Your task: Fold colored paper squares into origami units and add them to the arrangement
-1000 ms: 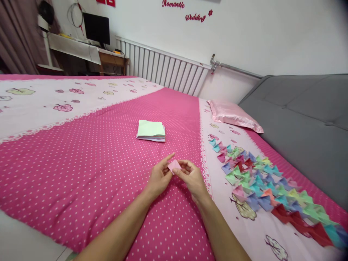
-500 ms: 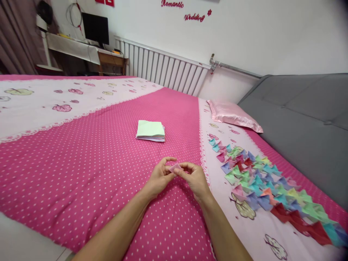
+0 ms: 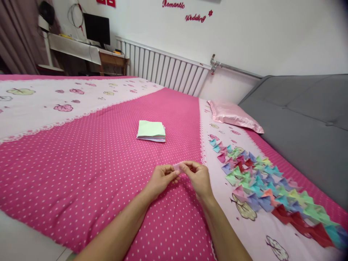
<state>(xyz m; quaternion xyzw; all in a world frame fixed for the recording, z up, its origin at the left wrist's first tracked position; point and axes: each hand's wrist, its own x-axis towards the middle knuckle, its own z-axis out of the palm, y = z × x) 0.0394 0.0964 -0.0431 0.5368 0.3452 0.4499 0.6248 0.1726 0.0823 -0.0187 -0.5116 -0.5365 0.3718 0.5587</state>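
Observation:
A small folded piece of pink paper (image 3: pixel 177 167) is pinched between my two hands above the pink dotted bedspread. My left hand (image 3: pixel 162 179) grips its left side, with thumb and fingers closed. On the paper's right side, my right hand (image 3: pixel 197 176) holds on with thumb and forefinger. My fingers cover much of the paper, so its full shape is hidden. Beyond my hands lies a stack of square paper sheets (image 3: pixel 151 129), pale green on top. Rows of folded paper boats (image 3: pixel 257 185) in many colours spread over the bed to my right.
A pink satin pillow (image 3: pixel 233 117) rests near the grey padded headboard (image 3: pixel 301 112) on the right. At the back are a white radiator (image 3: pixel 165 67) and a desk (image 3: pixel 108 59) with a black monitor (image 3: pixel 97 29). The bed edge is at lower left.
My hands have shifted their hold on the pink paper. The left fingers, earlier partly raised, are now curled in, and the paper shows as a flatter strip.

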